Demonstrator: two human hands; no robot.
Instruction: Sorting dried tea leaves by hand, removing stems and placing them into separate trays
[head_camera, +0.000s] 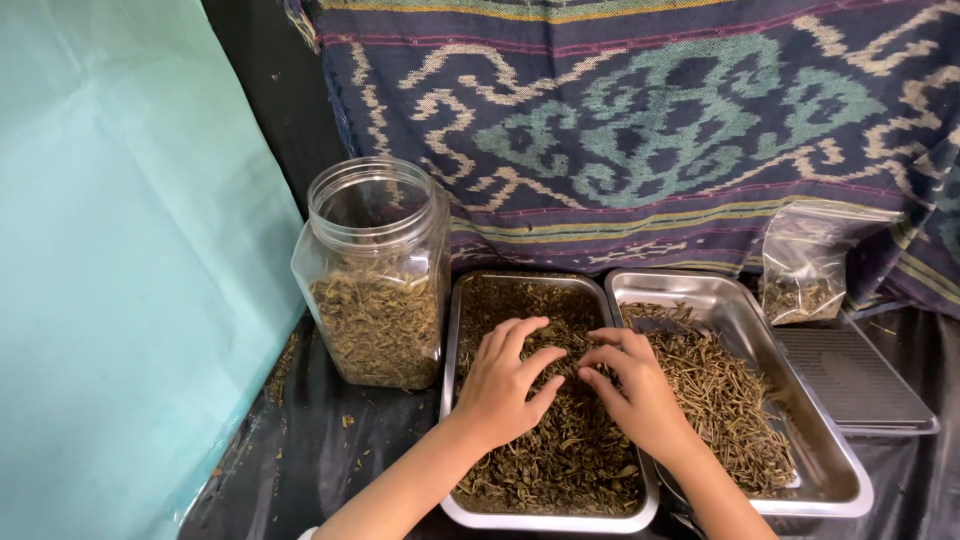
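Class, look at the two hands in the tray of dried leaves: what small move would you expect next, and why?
Probably the right hand pinches a stem from the leaves and carries it to the right tray. Both hands, the left hand too, rest spread on the left tray, while stems already lie piled in the right one.

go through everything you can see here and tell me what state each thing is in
Left hand: open, fingers spread on the dried leaves.
Right hand: open, fingertips in the leaves.
Left tray: nearly full of dried leaves.
Right tray: partly filled with stems.
Plastic jar: lidless, upright, about half full.
Clear bag: upright, little inside.
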